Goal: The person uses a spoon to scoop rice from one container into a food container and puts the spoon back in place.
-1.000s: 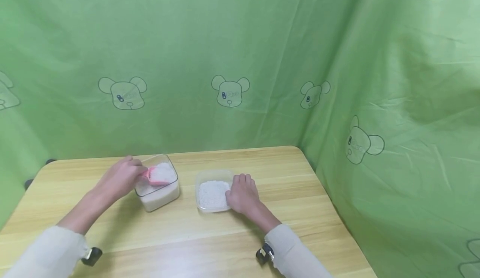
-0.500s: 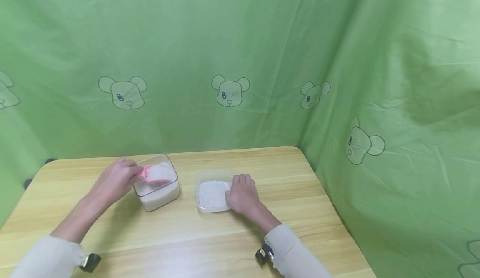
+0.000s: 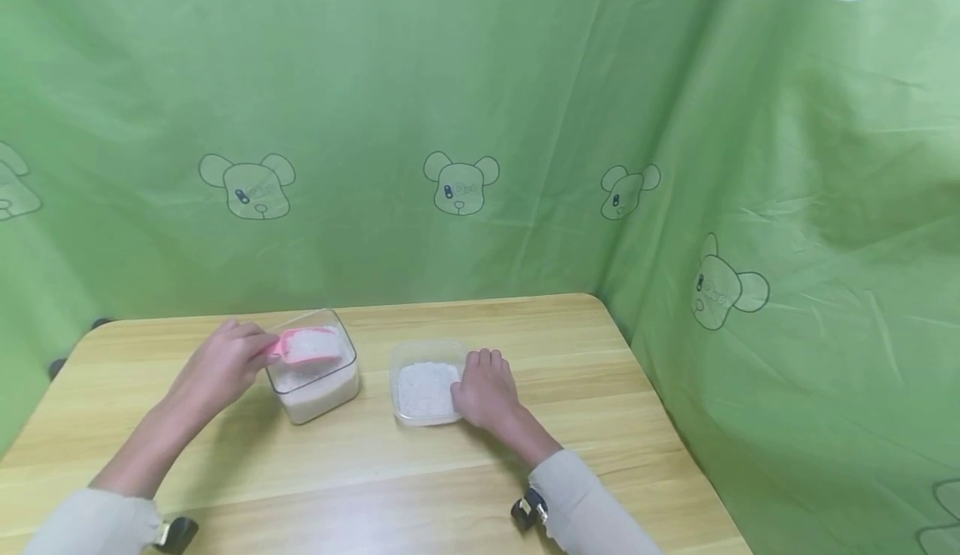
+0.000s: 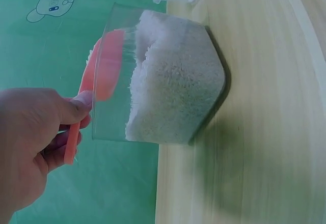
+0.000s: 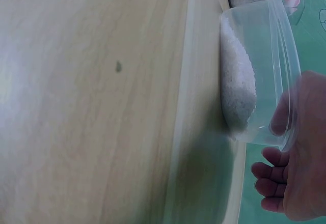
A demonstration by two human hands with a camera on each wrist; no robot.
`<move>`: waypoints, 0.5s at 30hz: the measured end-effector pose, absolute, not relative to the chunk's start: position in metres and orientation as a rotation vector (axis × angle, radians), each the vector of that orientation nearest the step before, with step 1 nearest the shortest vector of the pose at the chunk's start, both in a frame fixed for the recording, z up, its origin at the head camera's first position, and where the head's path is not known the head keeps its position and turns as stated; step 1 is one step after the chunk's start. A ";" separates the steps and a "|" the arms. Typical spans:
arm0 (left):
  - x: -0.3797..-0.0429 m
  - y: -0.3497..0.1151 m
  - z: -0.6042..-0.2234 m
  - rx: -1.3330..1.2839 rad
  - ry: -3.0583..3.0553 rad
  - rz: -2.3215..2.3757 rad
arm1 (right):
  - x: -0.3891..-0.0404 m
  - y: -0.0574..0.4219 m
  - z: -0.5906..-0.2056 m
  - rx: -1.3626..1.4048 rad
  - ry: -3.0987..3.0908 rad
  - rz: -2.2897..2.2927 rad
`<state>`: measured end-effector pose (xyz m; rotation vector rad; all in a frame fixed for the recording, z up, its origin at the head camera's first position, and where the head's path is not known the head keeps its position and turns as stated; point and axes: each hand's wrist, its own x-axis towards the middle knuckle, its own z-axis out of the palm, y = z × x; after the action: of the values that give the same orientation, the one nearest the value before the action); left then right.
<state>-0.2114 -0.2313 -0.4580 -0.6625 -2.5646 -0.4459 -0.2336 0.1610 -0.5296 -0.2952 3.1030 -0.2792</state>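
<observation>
My left hand [image 3: 223, 365] grips the handle of a pink scoop [image 4: 105, 68] between thumb and fingers. The scoop is heaped with white rice and hangs over the clear square container [image 3: 324, 398], level with its rim. Rice [image 4: 175, 79] fills much of that container, its surface uneven below the scoop. To the right stands a shallower translucent plastic tub [image 5: 265, 63] with a layer of rice [image 3: 426, 388] on its bottom. My right hand [image 3: 487, 390] pinches the tub's right rim, thumb inside and the other fingers outside.
Both containers stand toward the back of a wooden table [image 3: 360, 488], with a gap between them. A green curtain [image 3: 360, 238] with bear-head prints hangs behind the table and along its right side.
My left hand has drawn back to the left with the loaded scoop, which now sits slightly further left over the container. The right hand and the tub have not moved.
</observation>
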 end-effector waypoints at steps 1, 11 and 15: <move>-0.211 -0.231 -0.458 -0.658 -2.567 -0.451 | -0.234 0.161 -0.530 -0.295 3.103 -0.278; -0.207 -0.232 -0.455 -0.581 -2.619 -0.526 | -0.233 0.161 -0.529 -0.297 3.102 -0.280; -0.206 -0.232 -0.454 -0.577 -2.618 -0.540 | -0.233 0.161 -0.528 -0.292 3.098 -0.280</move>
<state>-0.2058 -0.2319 -0.4539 -0.5766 -2.6176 -0.5402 -0.2328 0.1609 -0.5284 -0.2921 3.0977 -0.2797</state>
